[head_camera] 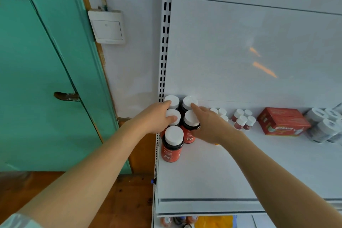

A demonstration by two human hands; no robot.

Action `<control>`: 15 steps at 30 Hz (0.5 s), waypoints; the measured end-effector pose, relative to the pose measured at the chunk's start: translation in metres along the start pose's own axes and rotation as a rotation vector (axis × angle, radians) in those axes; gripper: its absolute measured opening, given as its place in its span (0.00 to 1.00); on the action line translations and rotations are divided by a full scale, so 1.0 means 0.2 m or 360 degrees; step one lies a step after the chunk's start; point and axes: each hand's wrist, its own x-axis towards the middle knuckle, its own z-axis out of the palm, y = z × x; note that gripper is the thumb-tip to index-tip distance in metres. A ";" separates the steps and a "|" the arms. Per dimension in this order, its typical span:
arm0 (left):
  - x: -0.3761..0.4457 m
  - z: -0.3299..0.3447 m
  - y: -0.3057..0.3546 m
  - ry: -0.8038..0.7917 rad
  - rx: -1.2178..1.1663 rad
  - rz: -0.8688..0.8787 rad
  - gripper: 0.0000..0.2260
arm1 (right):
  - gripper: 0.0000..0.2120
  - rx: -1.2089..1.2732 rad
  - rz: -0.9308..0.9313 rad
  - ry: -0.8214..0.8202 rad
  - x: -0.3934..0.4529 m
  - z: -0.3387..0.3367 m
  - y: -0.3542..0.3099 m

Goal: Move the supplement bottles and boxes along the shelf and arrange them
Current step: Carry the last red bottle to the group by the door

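At the left end of the white shelf, hard against the slotted upright: five red "Fe" bottles with white caps, all upright, long axes vertical, packed in two rows running front to back, labels facing forward. Nearest bottle alone at the front of the left row, free of both hands. Left hand laid over the left row from outside, fingers nearly straight, tips resting on the caps of the two rear bottles, nothing gripped. Right hand against the right row, forefinger stretched onto the rear cap, thumb and remaining fingers pressed around the side of the front right bottle; whether really clasped or only pushed, cannot tell. Further right, well apart: small white-capped bottles in a cluster, then a red box lying flat, long axis along the shelf, then grey-white bottles at the edge. Beyond the upright, a wall switch and a green door.
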 end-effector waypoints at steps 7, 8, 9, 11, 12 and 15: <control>-0.01 -0.02 0.00 -0.0027 0.0019 -0.0038 0.31 | 0.44 0.0005 -0.0044 0.0035 0.00 0.04 0.02; -0.03 -0.02 -0.01 0.0006 0.0023 -0.0039 0.31 | 0.44 -0.0001 -0.0046 0.0045 -0.01 0.04 0.02; -0.05 -0.02 -0.01 0.0059 0.0035 -0.0034 0.31 | 0.45 -0.0007 -0.0051 0.0070 -0.02 0.05 0.02; -0.11 -0.03 -0.01 0.0185 0.0095 0.0008 0.32 | 0.43 -0.0042 -0.0077 0.0158 -0.04 0.05 0.02; -0.14 -0.03 0.00 0.0228 0.0145 0.0046 0.33 | 0.41 -0.0079 -0.0092 0.0203 -0.05 0.05 0.02; -0.26 -0.02 0.04 0.0189 0.0287 0.0174 0.41 | 0.37 -0.0197 -0.0113 0.0290 -0.09 0.08 0.01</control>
